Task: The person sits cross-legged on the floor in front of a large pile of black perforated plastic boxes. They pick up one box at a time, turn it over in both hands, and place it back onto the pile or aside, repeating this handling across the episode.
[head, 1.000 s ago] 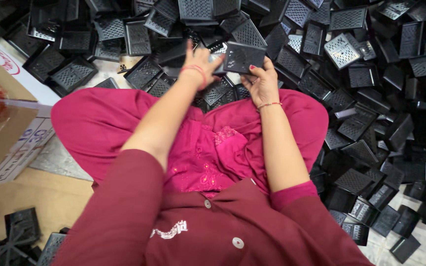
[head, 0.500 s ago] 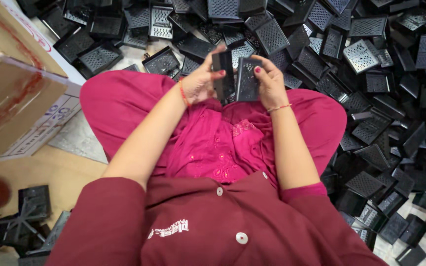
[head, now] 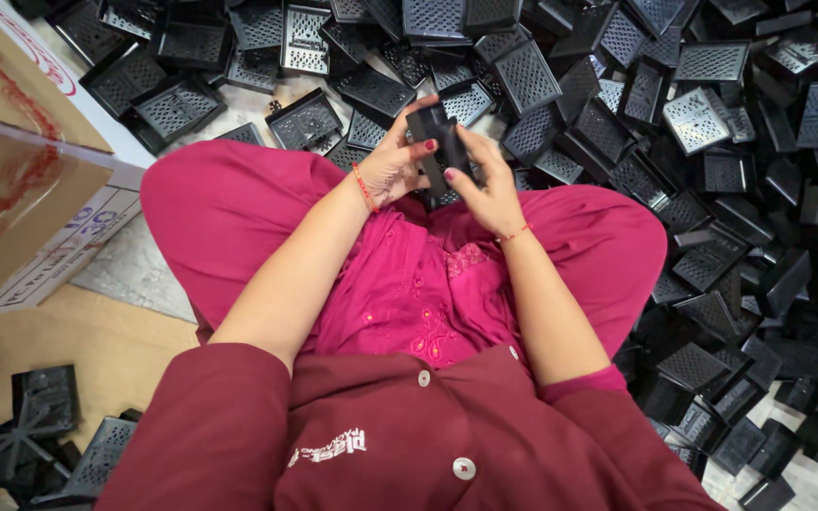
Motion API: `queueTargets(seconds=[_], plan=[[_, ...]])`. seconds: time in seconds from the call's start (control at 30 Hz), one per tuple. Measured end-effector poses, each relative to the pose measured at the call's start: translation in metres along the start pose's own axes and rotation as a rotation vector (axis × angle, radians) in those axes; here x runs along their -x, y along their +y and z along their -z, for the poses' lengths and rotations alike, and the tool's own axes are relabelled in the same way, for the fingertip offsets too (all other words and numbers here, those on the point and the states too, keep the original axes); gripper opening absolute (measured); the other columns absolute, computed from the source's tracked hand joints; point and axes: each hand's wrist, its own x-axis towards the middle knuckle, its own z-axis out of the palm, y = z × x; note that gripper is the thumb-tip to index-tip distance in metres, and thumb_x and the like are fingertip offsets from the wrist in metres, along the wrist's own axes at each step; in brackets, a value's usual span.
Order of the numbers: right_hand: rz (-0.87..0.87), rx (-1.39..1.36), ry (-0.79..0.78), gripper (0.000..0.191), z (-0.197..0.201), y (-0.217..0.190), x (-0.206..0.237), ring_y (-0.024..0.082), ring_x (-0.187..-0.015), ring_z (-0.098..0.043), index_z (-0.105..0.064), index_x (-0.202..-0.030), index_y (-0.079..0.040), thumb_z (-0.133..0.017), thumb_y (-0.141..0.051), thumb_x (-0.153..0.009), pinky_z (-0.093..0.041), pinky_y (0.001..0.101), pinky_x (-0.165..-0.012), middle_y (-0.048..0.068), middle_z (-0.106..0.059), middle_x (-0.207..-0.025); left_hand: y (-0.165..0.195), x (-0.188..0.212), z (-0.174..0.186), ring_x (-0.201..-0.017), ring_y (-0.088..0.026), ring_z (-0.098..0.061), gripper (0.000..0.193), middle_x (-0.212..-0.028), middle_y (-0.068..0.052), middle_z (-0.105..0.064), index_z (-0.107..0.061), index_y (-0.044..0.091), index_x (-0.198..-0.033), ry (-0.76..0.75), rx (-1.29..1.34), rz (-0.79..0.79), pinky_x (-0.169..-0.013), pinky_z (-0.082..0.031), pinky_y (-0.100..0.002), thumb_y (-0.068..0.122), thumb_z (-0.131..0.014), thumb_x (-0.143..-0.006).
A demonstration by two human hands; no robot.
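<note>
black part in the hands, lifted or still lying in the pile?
Lifted. The black part is pinched between left hand and right hand, above the lap, clear of the pile.

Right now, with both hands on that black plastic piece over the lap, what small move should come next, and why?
Probably press the two halves together between the fingertips. The left hand and right hand both pinch the black plastic piece, held above the lap with what looks like two parts stacked face to face. Whether they have already clicked cannot be told. The pile of grilled black parts lies within reach.
</note>
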Motion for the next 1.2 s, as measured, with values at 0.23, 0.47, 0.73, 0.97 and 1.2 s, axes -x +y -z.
queueTargets(seconds=[0.23, 0.47, 0.73, 0.97, 1.2], plan=[[0.020, -0.009, 0.042, 0.046, 0.005, -0.026, 0.000, 0.031, -0.144, -0.053, -0.056, -0.149, -0.006, -0.058, -0.016, -0.104, -0.040, 0.0384, -0.122, 0.016, -0.053, -0.154, 0.001, -0.003, -0.010, -0.125, -0.021, -0.061, 0.089, -0.145, -0.002, -0.054, -0.034, 0.032, -0.156, 0.106, -0.230, -0.019, -0.092, -0.061, -0.043, -0.003, -0.077, -0.087], [-0.010, 0.027, 0.044, 0.047, -0.004, -0.038, -0.002, 0.033, -0.148, -0.049, -0.053, -0.152, -0.005, -0.052, -0.014, -0.105, -0.037, 0.0389, -0.125, 0.017, -0.047, -0.158, -0.003, -0.001, -0.018, -0.132, -0.021, -0.057, 0.083, -0.152, -0.004, -0.047, -0.034, 0.024, -0.158, 0.003, -0.125, 0.004, -0.098, -0.061, -0.045, -0.001, -0.077, -0.091], [-0.031, 0.008, 0.038, 0.047, -0.008, -0.031, 0.003, 0.033, -0.155, -0.041, -0.052, -0.154, -0.006, -0.045, -0.025, -0.112, -0.030, 0.0412, -0.130, 0.016, -0.040, -0.166, 0.000, 0.002, -0.019, -0.135, -0.023, -0.055, 0.076, -0.153, -0.006, -0.046, -0.035, 0.023, -0.158, -0.015, -0.068, -0.013, -0.105, -0.059, -0.048, 0.002, -0.073, -0.096], [0.091, 0.100, -0.088, 0.073, -0.006, -0.036, -0.004, 0.040, -0.154, -0.032, -0.035, -0.161, -0.004, -0.061, -0.037, -0.102, -0.025, 0.0456, -0.128, 0.022, -0.028, -0.168, -0.005, 0.002, -0.006, -0.133, -0.023, -0.058, 0.078, -0.148, -0.005, -0.052, -0.032, 0.026, -0.162, -0.004, -0.051, 0.023, -0.102, -0.060, -0.048, 0.007, -0.073, -0.098], [0.098, 0.395, 0.294, 0.054, -0.013, -0.033, -0.001, 0.033, -0.134, -0.061, -0.060, -0.143, -0.007, -0.078, -0.009, -0.092, -0.048, 0.0428, -0.116, 0.014, -0.059, -0.146, -0.002, -0.007, 0.007, -0.117, -0.030, -0.069, 0.061, -0.134, -0.009, -0.062, -0.038, 0.027, -0.155, 0.069, 0.087, -0.048, -0.094, -0.060, -0.049, 0.027, -0.067, -0.102]])
